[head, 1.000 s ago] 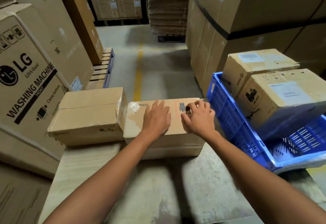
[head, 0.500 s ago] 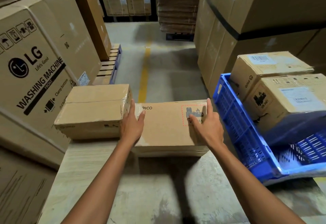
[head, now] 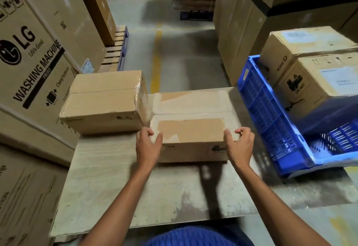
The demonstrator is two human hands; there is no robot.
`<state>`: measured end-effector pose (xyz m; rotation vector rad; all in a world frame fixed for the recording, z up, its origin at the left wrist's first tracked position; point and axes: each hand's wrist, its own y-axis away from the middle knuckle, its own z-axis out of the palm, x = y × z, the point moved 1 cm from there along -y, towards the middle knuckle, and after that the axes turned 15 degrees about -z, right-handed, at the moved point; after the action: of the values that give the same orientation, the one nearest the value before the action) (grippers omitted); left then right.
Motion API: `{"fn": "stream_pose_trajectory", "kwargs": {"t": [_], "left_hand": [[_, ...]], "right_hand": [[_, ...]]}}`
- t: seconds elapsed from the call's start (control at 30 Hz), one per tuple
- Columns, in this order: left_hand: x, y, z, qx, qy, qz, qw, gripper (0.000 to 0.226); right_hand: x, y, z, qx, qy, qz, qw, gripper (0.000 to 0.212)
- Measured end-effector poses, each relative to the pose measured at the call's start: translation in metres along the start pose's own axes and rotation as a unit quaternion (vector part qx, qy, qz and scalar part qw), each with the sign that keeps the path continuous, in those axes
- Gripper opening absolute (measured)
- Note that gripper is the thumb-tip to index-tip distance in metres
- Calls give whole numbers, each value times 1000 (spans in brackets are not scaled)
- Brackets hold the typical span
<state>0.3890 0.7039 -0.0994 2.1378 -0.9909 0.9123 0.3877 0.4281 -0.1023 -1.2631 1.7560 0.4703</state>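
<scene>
A flat brown cardboard box (head: 190,122) lies on a worn wooden board (head: 155,191) in front of me, its taped seam facing up. My left hand (head: 148,146) grips its near left corner, fingers curled over the top edge. My right hand (head: 239,144) grips the near right corner the same way. A second taped box (head: 104,100) sits just left of it, side by side.
A blue plastic crate (head: 271,122) at the right holds two cardboard boxes (head: 319,67). Large washing machine cartons (head: 36,62) stand at the left, tall cartons (head: 251,23) at the right. A concrete aisle with a yellow line (head: 157,60) runs ahead.
The box has been turned over toward me: its printed face now faces front and the taped seam faces up. Both hands went from the box's sides to its near corners.
</scene>
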Motion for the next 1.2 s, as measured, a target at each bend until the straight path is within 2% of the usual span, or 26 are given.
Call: {"fn": "stream_pose_trajectory", "kwargs": {"t": [0.13, 0.2, 0.27, 0.3, 0.4, 0.47, 0.57, 0.67, 0.73, 0.77, 0.87, 0.93, 1.0, 1.07, 1.13, 1.2], "left_hand": [[-20, 9, 3, -22, -39, 24, 999, 21], [-21, 9, 3, -13, -75, 71, 995, 16], [-17, 7, 6, 13, -140, 167, 976, 11], [-15, 6, 9, 17, -165, 214, 963, 10], [-8, 8, 20, -2, -201, 287, 936, 22], [-11, 12, 27, -14, -237, 293, 926, 40], [-14, 14, 28, -12, -295, 296, 908, 48], [1, 4, 24, -15, -330, 314, 890, 36], [13, -7, 23, -20, -349, 324, 879, 23], [17, -11, 24, -34, -352, 319, 879, 23], [20, -22, 32, -94, -361, 273, 887, 49], [18, -27, 36, -106, -393, 254, 877, 56], [23, -28, 36, -99, -413, 256, 869, 55], [33, -28, 35, -75, -413, 276, 865, 45], [48, -33, 38, -54, -390, 277, 877, 32], [58, -43, 44, -62, -357, 252, 898, 34]], "right_hand": [[5, 14, 4, -22, 28, 25, 999, 26], [2, 15, 11, -22, 96, -6, 995, 23], [-4, 16, 23, -38, 205, -92, 974, 25], [-11, 17, 31, -57, 224, -148, 962, 26], [-32, 27, 59, -151, 155, -284, 934, 32], [-41, 38, 76, -207, 167, -333, 905, 38], [-42, 45, 87, -228, 240, -369, 868, 39], [-45, 32, 90, -209, 285, -381, 854, 31], [-54, 19, 93, -224, 320, -367, 845, 36], [-58, 14, 96, -242, 331, -359, 838, 40], [-58, 12, 107, -329, 313, -340, 823, 56], [-53, 12, 109, -361, 307, -322, 820, 66], [-53, 7, 108, -354, 300, -329, 822, 70], [-59, -3, 107, -335, 314, -351, 816, 61], [-68, -21, 108, -335, 338, -358, 803, 48], [-70, -39, 109, -351, 355, -338, 798, 50]]}}
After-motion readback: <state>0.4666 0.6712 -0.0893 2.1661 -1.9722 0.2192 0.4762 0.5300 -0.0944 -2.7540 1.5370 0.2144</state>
